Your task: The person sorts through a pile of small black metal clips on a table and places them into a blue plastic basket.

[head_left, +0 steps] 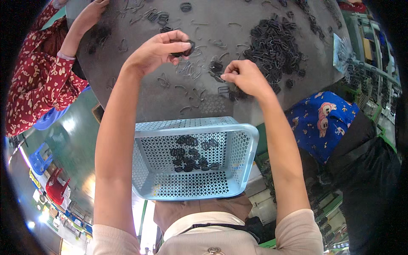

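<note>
Black plastic-looking parts (182, 53) are located in the grip of the left hand (158, 49), beyond the far rim of the light-blue basket (252, 148). The left grip holds them between thumb and fingers; their number cannot be told.

The right hand (248, 77) is positioned beyond the far right corner of the basket. Its grip is narrow, with thumb and forefinger at the edge of a small black cluster (216, 66); whether it is closed on a part cannot be told.

Bent wire hooks (190, 70) lie scattered beyond the basket, between the hands and around them. A large heap (272, 51) of black parts, mixed with wire, lies farther beyond the basket and to its right. All rest on the grey worktop (159, 106).

The basket, perforated, contains loose black pieces (191, 161) and sits between the forearms.

Left of the basket, beyond its far rim, a co-worker's hand (94, 10) reaches over the worktop from a red patterned garment (46, 91). A blue printed cloth (321, 117) is right of the basket.
</note>
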Action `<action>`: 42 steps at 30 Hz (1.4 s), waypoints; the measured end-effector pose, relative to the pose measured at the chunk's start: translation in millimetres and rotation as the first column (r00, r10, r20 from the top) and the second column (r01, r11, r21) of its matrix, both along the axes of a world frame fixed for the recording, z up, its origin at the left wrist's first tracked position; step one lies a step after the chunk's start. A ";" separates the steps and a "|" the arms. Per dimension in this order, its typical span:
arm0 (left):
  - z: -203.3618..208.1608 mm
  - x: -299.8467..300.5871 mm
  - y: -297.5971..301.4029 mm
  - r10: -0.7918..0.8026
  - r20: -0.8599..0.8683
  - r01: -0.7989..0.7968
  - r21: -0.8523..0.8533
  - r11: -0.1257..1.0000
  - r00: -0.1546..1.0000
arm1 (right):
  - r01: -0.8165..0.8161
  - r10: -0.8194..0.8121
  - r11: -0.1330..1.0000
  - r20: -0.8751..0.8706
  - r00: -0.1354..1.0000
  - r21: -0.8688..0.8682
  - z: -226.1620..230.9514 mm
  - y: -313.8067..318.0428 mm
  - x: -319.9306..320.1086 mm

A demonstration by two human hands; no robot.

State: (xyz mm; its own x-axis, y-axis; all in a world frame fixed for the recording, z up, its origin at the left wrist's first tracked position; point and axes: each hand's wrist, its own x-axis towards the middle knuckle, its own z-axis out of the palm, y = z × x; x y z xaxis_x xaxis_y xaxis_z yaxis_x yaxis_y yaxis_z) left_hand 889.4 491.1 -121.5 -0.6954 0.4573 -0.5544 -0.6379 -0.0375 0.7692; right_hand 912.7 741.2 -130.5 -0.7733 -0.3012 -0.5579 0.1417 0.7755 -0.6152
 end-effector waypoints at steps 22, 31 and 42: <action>-30.5 24.5 62.9 -0.471 -0.416 -0.038 -0.779 0.626 0.778 | 0.447 -0.320 0.777 0.333 0.887 -0.443 85.6 41.0 65.3; 17.2 22.0 18.6 0.124 0.039 -0.121 -0.059 0.991 0.992 | 0.590 -0.463 0.721 0.381 0.800 -0.363 -20.3 34.3 32.0; -8.0 9.7 24.9 0.003 -0.181 -0.090 -0.475 0.876 0.984 | 0.183 -0.125 0.977 -0.410 0.904 0.105 -19.8 5.8 -13.1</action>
